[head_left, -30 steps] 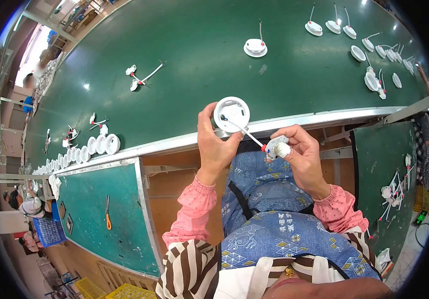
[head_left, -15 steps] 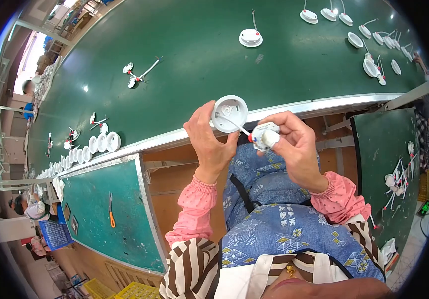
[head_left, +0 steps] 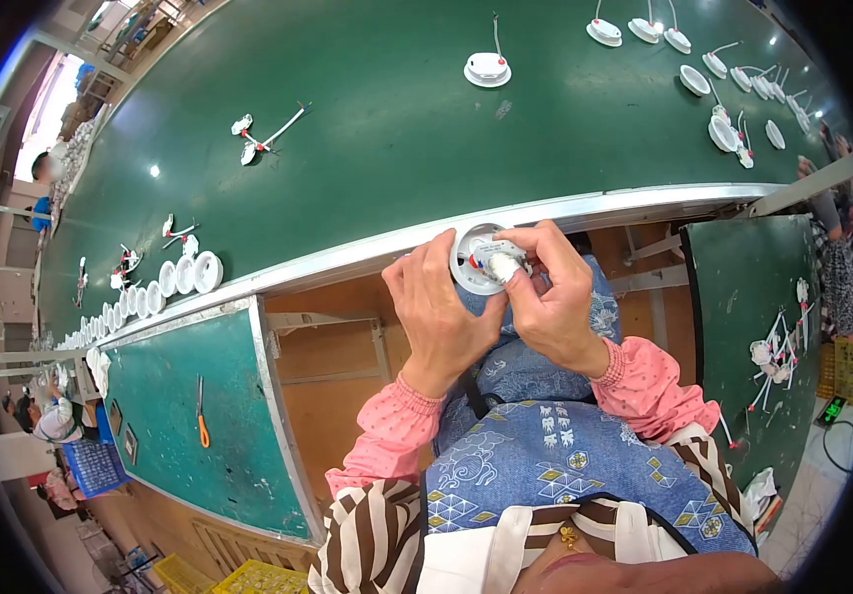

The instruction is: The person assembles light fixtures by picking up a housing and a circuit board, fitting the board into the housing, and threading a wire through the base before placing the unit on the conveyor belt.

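My left hand (head_left: 443, 315) is closed around the rim of a round white plastic housing (head_left: 462, 274), whose open side faces up. In my right hand (head_left: 553, 295), pinched between thumb and fingers, is a small white module (head_left: 501, 259) with a red piece at its edge. The module sits at the mouth of the housing, partly inside it; how deep is hidden by my fingers. Both hands are above my lap, just off the bench's metal edge (head_left: 367, 254).
A row of white housings (head_left: 206, 271) lines the left bench edge. Loose wired modules (head_left: 260, 146) and housings with wires (head_left: 487, 69) lie on the green bench (head_left: 367, 109). Orange-handled scissors (head_left: 203, 430) lie on the left side table; more wired modules (head_left: 775, 358) are at right.
My right hand has moved left and brought the module from beside the housing into its opening. The housing has come down slightly and tilted, and the wire between them no longer shows.
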`<state>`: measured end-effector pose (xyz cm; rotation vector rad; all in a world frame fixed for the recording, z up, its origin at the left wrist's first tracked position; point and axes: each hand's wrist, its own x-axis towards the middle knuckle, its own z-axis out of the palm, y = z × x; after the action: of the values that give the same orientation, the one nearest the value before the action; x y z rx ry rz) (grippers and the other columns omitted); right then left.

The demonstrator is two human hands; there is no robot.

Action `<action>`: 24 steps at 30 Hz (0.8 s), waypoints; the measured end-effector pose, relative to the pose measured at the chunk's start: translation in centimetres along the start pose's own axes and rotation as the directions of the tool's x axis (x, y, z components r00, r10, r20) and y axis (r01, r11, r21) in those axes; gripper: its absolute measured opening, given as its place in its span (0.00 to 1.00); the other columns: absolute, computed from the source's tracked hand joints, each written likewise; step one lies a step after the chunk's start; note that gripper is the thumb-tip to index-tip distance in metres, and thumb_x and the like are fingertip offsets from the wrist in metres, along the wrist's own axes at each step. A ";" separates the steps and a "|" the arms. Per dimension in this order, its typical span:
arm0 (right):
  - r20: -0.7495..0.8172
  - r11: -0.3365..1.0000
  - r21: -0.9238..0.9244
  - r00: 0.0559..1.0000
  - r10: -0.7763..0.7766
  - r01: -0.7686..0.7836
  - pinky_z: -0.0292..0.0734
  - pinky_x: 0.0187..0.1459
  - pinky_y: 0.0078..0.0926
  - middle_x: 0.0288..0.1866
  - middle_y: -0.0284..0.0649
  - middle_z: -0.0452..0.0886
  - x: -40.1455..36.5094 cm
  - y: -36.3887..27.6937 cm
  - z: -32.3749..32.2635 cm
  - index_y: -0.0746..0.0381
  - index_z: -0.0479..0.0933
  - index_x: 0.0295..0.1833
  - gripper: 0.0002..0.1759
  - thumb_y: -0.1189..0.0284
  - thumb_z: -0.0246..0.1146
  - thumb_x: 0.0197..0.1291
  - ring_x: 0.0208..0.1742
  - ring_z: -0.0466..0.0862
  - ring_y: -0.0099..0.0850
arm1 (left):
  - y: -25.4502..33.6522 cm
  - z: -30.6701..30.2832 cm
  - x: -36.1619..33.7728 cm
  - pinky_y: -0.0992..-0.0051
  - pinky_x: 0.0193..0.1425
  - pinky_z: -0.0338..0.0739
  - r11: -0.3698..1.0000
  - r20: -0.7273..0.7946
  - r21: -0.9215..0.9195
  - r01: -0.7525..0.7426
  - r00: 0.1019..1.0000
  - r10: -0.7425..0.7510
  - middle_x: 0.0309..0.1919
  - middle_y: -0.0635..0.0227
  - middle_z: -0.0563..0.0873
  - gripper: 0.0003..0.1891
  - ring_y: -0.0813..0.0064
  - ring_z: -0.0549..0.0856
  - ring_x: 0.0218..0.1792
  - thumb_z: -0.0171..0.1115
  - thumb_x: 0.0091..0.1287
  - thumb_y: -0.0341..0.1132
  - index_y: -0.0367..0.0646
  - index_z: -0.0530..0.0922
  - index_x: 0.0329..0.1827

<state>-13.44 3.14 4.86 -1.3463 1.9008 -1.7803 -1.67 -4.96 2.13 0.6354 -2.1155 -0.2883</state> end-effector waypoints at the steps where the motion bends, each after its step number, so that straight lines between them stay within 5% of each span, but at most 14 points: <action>1: -0.008 1.000 -0.020 1.000 -0.024 0.024 0.76 0.30 0.27 0.36 0.42 0.80 -0.1 0.0 0.0 0.67 0.81 0.47 0.15 0.87 0.63 0.53 0.31 0.82 0.32 | 0.2 0.1 -0.2 0.57 0.57 0.67 1.000 -0.002 -0.001 0.011 1.000 -0.011 0.50 0.57 0.81 0.41 0.58 0.82 0.50 0.79 0.47 0.36 0.36 0.71 0.66; 9: -0.054 0.993 -0.067 0.993 -0.102 0.098 0.76 0.31 0.32 0.34 0.44 0.78 -1.4 0.7 -0.2 0.67 0.80 0.46 0.14 0.87 0.62 0.52 0.30 0.82 0.38 | 1.6 0.9 -1.3 0.58 0.52 0.70 0.996 -0.019 -0.025 0.088 0.996 -0.089 0.49 0.56 0.81 0.40 0.56 0.81 0.45 0.77 0.49 0.34 0.35 0.70 0.67; 15: -0.013 0.985 -0.096 0.989 -0.145 0.143 0.77 0.31 0.37 0.35 0.45 0.78 -1.5 0.4 -0.9 0.67 0.80 0.45 0.15 0.87 0.62 0.50 0.31 0.82 0.44 | 2.0 1.3 -1.8 0.59 0.50 0.80 0.956 -0.009 -0.268 0.117 0.992 -0.124 0.51 0.51 0.81 0.41 0.53 0.83 0.47 0.77 0.48 0.24 0.32 0.68 0.69; 20: -0.037 0.974 -0.120 0.979 -0.200 0.194 0.78 0.32 0.40 0.36 0.45 0.79 -1.6 0.4 -1.1 0.66 0.79 0.46 0.17 0.88 0.62 0.49 0.31 0.83 0.45 | 2.0 0.3 -2.3 0.67 0.61 0.79 0.850 0.175 -0.450 0.274 0.960 -0.217 0.54 0.56 0.81 0.47 0.65 0.84 0.53 0.76 0.52 0.21 0.34 0.62 0.77; 24: -0.033 0.963 -0.094 0.966 -0.258 0.254 0.76 0.30 0.31 0.36 0.44 0.79 -1.7 0.9 -1.2 0.67 0.80 0.49 0.19 0.89 0.63 0.49 0.31 0.81 0.36 | 1.9 0.0 -2.4 0.69 0.67 0.76 0.711 0.295 -0.571 0.410 0.911 -0.289 0.55 0.60 0.80 0.48 0.70 0.82 0.57 0.73 0.55 0.18 0.35 0.59 0.80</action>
<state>-13.71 5.06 3.70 -1.6642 1.9243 -1.8740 -1.19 -2.04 1.25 0.6141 -1.8765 -1.2579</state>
